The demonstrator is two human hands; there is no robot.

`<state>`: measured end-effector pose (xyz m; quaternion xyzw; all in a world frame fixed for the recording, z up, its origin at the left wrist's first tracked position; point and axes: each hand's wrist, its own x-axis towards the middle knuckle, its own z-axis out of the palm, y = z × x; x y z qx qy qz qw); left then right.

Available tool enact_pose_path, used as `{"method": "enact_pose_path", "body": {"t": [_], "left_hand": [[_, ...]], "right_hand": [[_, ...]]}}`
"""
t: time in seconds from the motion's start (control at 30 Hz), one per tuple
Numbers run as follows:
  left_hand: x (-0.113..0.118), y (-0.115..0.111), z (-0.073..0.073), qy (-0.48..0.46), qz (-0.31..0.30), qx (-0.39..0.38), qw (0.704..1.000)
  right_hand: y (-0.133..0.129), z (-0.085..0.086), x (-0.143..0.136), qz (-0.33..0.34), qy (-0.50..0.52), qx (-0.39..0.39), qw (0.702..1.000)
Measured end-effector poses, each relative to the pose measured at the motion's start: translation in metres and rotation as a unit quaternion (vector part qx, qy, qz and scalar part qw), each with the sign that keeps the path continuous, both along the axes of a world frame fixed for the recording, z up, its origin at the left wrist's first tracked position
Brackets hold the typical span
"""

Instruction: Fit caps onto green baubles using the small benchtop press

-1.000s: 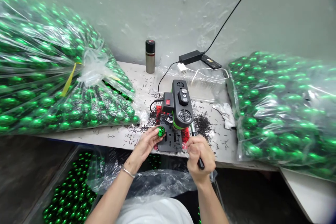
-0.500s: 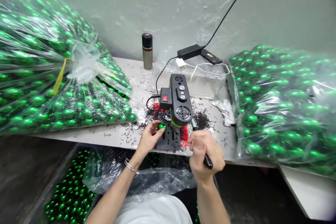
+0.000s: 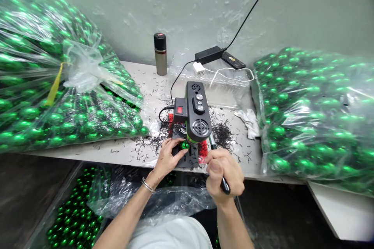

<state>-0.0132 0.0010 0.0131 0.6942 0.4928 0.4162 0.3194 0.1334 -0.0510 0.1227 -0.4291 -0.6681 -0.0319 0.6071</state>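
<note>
A shiny green ball (image 3: pixel 184 145) is pinched between the thumb and fingers of my left hand (image 3: pixel 168 155), just under the head of a small black bench drill (image 3: pixel 199 111). The drill's head hides part of the ball, so I cannot tell whether its tip touches it. My right hand (image 3: pixel 224 173) is wrapped around the black-gripped lever (image 3: pixel 225 186) on the machine's right side. Below the ball lies the slotted black base plate (image 3: pixel 189 162), with a red mat (image 3: pixel 202 151) beneath it.
Clear bags of green balls stand left (image 3: pixel 73 120) and right (image 3: pixel 309 120). Dark shavings (image 3: pixel 222 134) litter the table. Behind are a bottle (image 3: pixel 160 54), a power adapter (image 3: pixel 209 54) and a white cloth (image 3: pixel 248 122). More balls (image 3: pixel 77 210) lie in a lined container below.
My left hand has brought the green ball rightward, under the drill's head. My right hand stays wrapped around the lever. The whole view has shifted slightly.
</note>
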Motion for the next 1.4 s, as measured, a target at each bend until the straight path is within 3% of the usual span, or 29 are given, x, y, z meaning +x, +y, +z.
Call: {"method": "enact_pose_path", "body": {"t": [0.3, 0.57, 0.87, 1.0, 1.23, 1.4], "left_hand": [[0.0, -0.003, -0.006, 0.055, 0.005, 0.1, 0.993], [0.004, 0.002, -0.005, 0.04, -0.024, 0.082, 0.996], [0.004, 0.001, -0.008, 0.039, -0.027, 0.084, 0.995], [0.005, 0.001, -0.009, 0.038, -0.023, 0.088, 0.995], [0.006, 0.002, -0.01, 0.034, -0.018, 0.104, 0.994], [0.006, 0.004, -0.009, 0.028, -0.017, 0.092, 0.995]], "right_hand": [[-0.004, -0.006, 0.003, 0.011, -0.01, -0.013, 1.0], [-0.005, -0.019, 0.005, 0.014, -0.03, -0.006, 0.999], [0.005, -0.075, 0.008, -0.013, -0.044, 0.083, 0.996], [0.008, -0.09, 0.008, 0.0, -0.027, 0.095, 0.995], [0.015, -0.092, 0.006, 0.018, -0.04, 0.097, 0.994], [0.014, -0.078, 0.007, 0.021, -0.079, 0.082, 0.993]]}}
